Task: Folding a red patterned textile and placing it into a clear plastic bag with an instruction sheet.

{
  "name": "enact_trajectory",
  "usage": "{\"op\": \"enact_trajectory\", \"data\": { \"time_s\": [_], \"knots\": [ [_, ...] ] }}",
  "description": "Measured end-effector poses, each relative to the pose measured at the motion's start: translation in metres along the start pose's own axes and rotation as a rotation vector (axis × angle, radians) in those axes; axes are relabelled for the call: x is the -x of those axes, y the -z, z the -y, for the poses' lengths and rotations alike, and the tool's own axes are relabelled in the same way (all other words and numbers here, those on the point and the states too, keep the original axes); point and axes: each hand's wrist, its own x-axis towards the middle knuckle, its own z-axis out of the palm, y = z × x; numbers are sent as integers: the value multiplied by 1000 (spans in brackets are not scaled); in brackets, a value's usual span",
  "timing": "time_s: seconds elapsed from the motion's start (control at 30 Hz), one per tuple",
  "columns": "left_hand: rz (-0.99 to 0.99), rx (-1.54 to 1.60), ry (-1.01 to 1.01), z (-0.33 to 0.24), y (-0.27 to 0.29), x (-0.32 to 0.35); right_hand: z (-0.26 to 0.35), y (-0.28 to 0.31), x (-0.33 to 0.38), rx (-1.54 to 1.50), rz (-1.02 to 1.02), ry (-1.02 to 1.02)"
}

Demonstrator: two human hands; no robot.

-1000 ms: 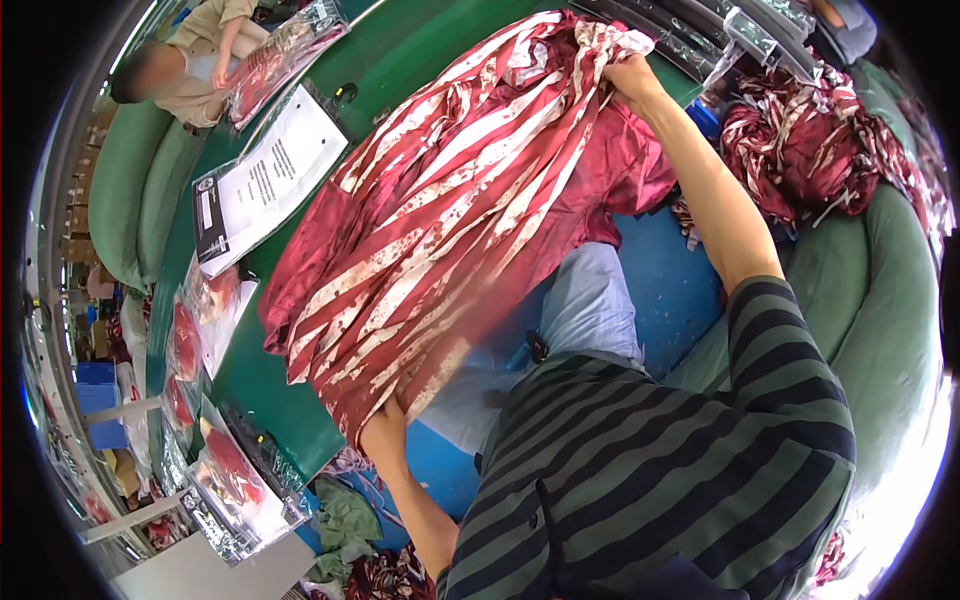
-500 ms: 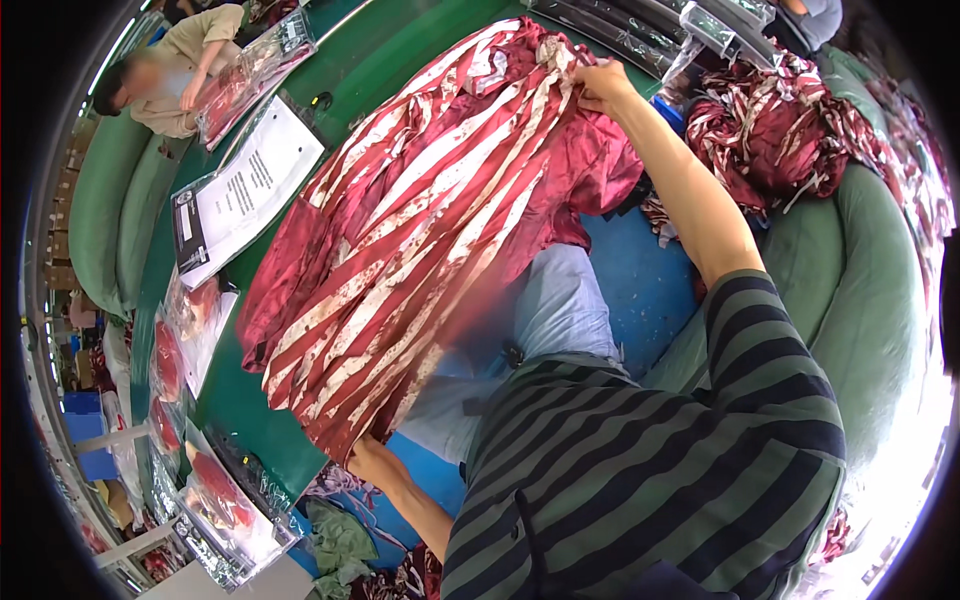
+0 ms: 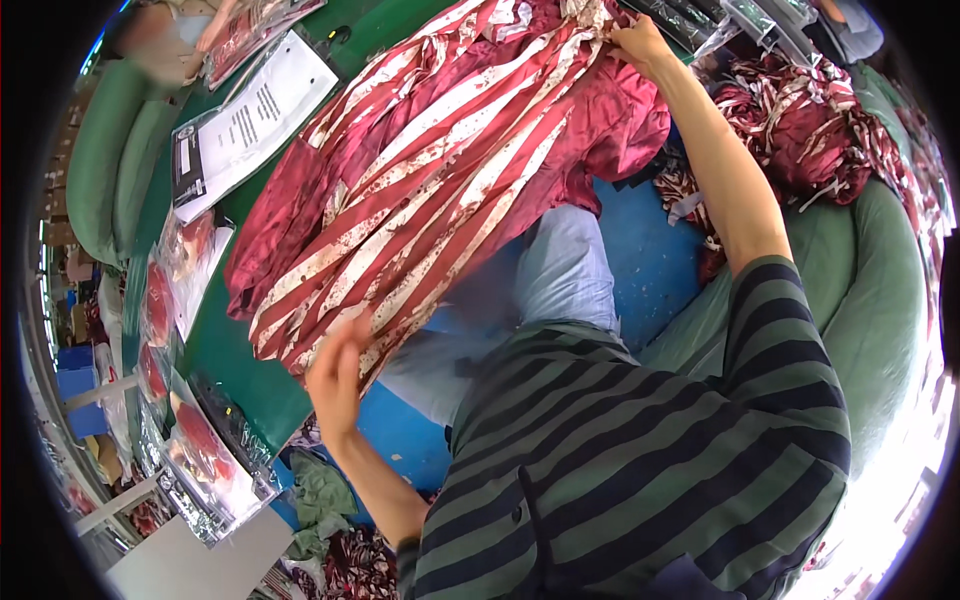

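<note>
The red-and-white striped garment (image 3: pixel 440 180) lies slantwise across the green surface (image 3: pixel 235 375), its near side reaching toward the person's jeans (image 3: pixel 570 260); the right hand (image 3: pixel 643 45) pinches gathered cloth at the far end, apparently anchoring it so that the folds run lengthwise; the left hand (image 3: pixel 335 375) is at the near end, blurred fingers extended rather than closed, though whether they touch the cloth I cannot tell; a printed sheet (image 3: pixel 255 110) and clear packets (image 3: pixel 200 440) lie to the left, seemingly out of the garment's way; a crumpled striped pile (image 3: pixel 800 130) rests apart, right.
</note>
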Motion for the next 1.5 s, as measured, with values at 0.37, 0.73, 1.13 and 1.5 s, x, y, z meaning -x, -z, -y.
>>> {"op": "enact_trajectory", "data": {
  "time_s": [0.37,0.73,1.13,1.5],
  "knots": [
    [-75,-943,-352,85,37,-74,-52,48,73,160,-373,283],
    [37,-1002,-398,54,32,-72,-403,-31,197,-1087,45,-1082],
    [-113,-804,-243,83,75,-45,-141,108,103,-1442,-567,-43],
    [-66,873,-40,69,103,-66,125,-146,221,-103,1266,1183]
  ]
}}
